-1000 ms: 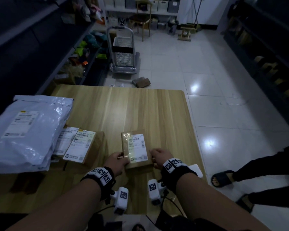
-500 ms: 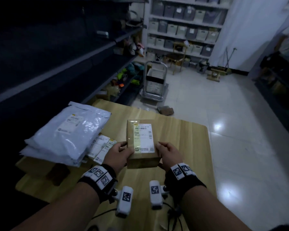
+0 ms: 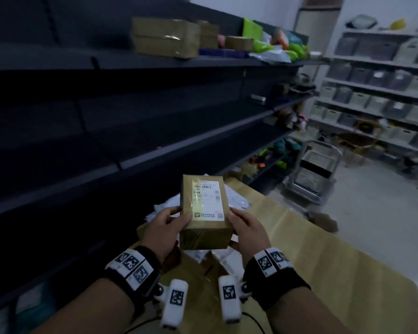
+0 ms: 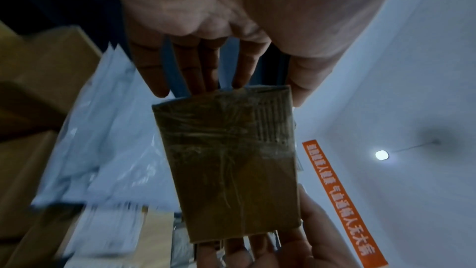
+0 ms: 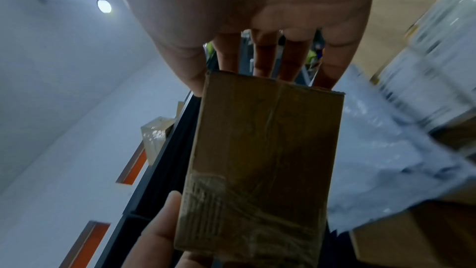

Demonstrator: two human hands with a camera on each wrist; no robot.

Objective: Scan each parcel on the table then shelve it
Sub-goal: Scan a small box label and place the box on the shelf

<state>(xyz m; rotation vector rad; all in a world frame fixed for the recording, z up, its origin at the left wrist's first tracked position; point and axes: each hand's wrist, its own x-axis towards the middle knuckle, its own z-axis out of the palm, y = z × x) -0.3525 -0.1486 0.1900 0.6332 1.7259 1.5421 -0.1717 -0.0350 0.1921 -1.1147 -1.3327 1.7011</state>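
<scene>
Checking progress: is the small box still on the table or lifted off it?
Lifted. The box is held in the air between the left hand and right hand, above the table.

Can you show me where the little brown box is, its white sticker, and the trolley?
small brown box (image 3: 204, 238): head view, on its near end face.
white label (image 3: 208, 200): head view, label's middle.
trolley (image 3: 316, 165): head view, on its upright panel.

box (image 3: 204, 210): small brown carton, taped, white label on top, held clear above the worktop, label up, long side pointing away
mailers (image 4: 108, 140): white plastic bags lying beneath, on other cartons (image 4: 23, 80)
</scene>
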